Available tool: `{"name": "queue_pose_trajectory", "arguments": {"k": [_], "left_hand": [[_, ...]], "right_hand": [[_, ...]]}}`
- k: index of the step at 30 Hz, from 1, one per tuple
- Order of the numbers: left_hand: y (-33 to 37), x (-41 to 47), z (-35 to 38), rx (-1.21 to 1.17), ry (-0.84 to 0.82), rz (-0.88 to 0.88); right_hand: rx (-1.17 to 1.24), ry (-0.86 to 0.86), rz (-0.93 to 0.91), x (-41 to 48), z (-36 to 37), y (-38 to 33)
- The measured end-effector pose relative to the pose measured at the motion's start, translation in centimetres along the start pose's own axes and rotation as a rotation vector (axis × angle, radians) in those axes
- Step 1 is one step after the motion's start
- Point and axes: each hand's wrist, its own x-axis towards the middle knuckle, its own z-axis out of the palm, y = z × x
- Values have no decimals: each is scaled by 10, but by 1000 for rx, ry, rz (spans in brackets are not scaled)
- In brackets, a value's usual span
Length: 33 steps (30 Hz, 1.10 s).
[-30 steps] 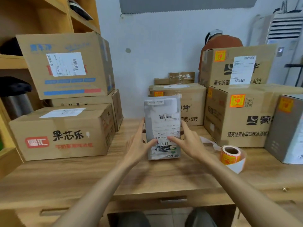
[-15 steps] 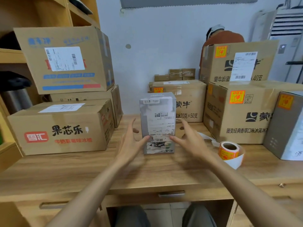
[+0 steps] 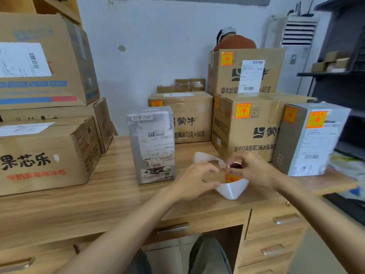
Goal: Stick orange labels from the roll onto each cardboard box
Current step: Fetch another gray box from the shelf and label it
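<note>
Orange label roll point(image 3: 230, 177) pinched between both hands point(image 3: 194, 180).

Both my forearms reach in from near edge, converging right of centre. Left hand point(image 3: 194, 179) palm-down, fingers curled, thumb and index forming loose ring, fingertips pointing right. Right hand point(image 3: 250, 171) opposite it, slightly farther, fingers bent inward in pinch toward left hand's fingertips. Hands nearly touching at fingertips. Bare wrists, no sleeves visible.

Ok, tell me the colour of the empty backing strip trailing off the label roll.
White, plain: the backing strip loops under the label roll. The head view shows it.
</note>
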Motion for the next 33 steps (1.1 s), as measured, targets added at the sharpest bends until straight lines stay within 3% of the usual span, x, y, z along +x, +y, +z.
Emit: {"name": "queue_pose_trajectory", "arguments": {"k": [8, 17, 27, 33], "left_hand": [[24, 27, 20, -14, -16, 47], [-7, 32, -7, 23, 9, -111], [-28, 24, -23, 142, 97, -31], [-43, 24, -21, 210, 117, -107]], "right_hand": [[68, -142, 104, -22, -13, 29], [14, -68, 118, -19, -4, 39], [-189, -32, 163, -16, 1, 34], [-63, 11, 192, -20, 4, 37]]}}
